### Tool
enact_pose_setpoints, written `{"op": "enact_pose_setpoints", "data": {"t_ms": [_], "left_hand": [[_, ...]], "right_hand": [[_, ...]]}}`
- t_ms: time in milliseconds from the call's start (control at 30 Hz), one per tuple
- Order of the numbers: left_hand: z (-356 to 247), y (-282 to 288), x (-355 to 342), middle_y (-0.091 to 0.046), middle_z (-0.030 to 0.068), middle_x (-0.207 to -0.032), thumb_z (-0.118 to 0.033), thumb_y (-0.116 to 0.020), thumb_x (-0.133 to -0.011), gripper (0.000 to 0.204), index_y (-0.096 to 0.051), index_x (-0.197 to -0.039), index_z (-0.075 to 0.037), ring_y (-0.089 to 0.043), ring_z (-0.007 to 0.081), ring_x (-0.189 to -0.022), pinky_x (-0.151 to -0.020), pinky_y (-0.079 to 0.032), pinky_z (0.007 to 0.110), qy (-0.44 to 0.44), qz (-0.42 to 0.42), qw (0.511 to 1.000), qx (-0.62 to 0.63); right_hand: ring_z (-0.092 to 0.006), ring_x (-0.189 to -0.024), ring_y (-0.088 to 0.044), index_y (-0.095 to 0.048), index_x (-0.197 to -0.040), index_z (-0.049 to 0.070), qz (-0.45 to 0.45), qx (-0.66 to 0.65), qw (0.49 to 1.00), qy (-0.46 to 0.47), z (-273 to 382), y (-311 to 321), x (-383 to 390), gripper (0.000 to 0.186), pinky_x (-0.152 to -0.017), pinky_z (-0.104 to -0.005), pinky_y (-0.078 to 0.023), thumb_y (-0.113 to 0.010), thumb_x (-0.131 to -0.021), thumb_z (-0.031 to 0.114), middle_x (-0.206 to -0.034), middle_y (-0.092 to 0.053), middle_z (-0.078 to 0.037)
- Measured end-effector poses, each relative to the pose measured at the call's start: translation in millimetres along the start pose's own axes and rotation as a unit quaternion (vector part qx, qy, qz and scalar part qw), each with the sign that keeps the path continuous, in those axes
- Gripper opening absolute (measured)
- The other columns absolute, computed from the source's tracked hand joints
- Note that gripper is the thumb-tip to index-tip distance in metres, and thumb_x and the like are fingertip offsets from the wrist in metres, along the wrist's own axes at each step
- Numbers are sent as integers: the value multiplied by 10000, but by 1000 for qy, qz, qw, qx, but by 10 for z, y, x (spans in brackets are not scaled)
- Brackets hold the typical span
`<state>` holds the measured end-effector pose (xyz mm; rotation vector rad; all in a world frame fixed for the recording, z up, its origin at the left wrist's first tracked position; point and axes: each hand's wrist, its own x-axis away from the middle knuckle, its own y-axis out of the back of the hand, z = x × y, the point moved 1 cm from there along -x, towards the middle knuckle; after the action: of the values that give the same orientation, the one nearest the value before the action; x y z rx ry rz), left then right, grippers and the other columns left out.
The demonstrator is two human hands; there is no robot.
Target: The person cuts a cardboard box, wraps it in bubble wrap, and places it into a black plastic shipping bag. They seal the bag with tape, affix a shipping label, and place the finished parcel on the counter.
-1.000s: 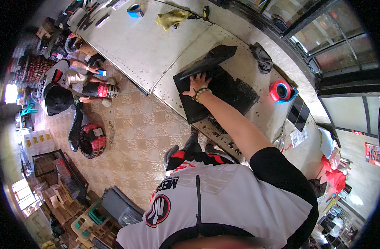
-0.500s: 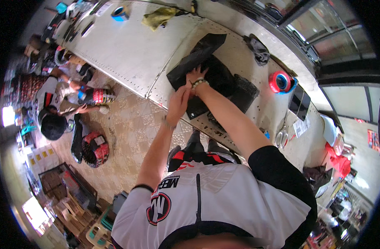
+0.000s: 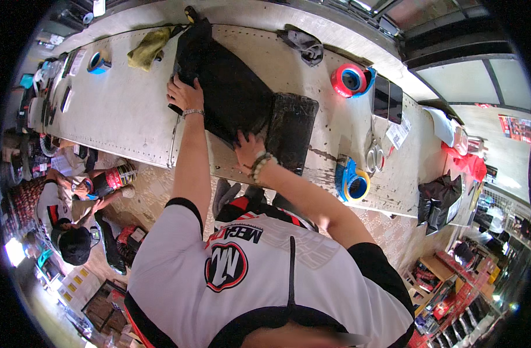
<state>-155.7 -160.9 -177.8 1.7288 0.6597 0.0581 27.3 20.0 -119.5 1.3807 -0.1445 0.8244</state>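
A large black plastic sheet (image 3: 228,81) lies spread over the workbench, its upper end crumpled near the back edge. A flat block wrapped in black (image 3: 293,124) rests at the sheet's right end. My left hand (image 3: 185,93) is closed on the sheet's left edge, with its fingers curled over the plastic. My right hand (image 3: 251,152) presses on the sheet's near edge, just left of the wrapped block. Its fingers are spread apart. The underside of the sheet is hidden.
On the pale workbench (image 3: 126,113) lie a yellowish cloth (image 3: 148,49), a tape roll (image 3: 99,62), a red tape roll (image 3: 348,80), a blue tape dispenser (image 3: 351,180), scissors (image 3: 374,153) and two dark phone-like slabs (image 3: 387,98). Another person (image 3: 65,217) sits at lower left.
The black plastic has opened out toward the left and back. My hands, formerly together on it, are now apart: the left at its far-left edge, the right beside the wrapped block. The view has shifted.
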Motion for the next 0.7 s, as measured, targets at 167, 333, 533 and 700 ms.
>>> {"op": "enact_pose_setpoints", "data": {"t_ms": [167, 333, 533, 700], "left_hand": [[-219, 415, 187, -411, 169, -1404, -287, -729, -811, 587, -494, -1312, -91, -317, 337, -1365, -1101, -260, 563, -260, -150, 945, 131], [-40, 867, 1241, -501, 106, -1343, -236, -738, -775, 403, -614, -1136, -107, -418, 337, -1274, -1063, -331, 473, -371, 191, 887, 199], [459, 928, 1638, -488, 49, -1425, -276, -730, -778, 278, -665, -997, -117, -522, 290, -1131, -977, -410, 460, -370, 244, 885, 146], [558, 1013, 1590, -453, 40, -1468, -245, -751, -759, 276, -662, -979, -103, -640, 254, -944, -789, -532, 390, -340, 370, 854, 135]], "right_hand": [[-362, -1265, -481, -453, -1391, 63, -286, -143, 947, 39, -1132, 834, 268, 853, -1073, -439, -374, -756, -721, 497, -1359, -511, -204], [-328, -1289, -474, -379, -1410, -35, -42, -279, 945, -165, -2299, 818, 504, 1215, -1078, -425, -378, -862, -507, 619, -1435, -450, -212], [-277, -1176, -551, -410, -1383, -38, -36, -555, 823, -118, -2481, -10, 1245, 940, -1033, -355, -419, -880, -660, 338, -1327, -549, -148], [-289, -1127, -579, -401, -1387, 94, -206, -514, 832, 19, -2311, -798, 2227, 675, -888, -513, -521, -721, -792, 94, -1268, -565, -126]]}}
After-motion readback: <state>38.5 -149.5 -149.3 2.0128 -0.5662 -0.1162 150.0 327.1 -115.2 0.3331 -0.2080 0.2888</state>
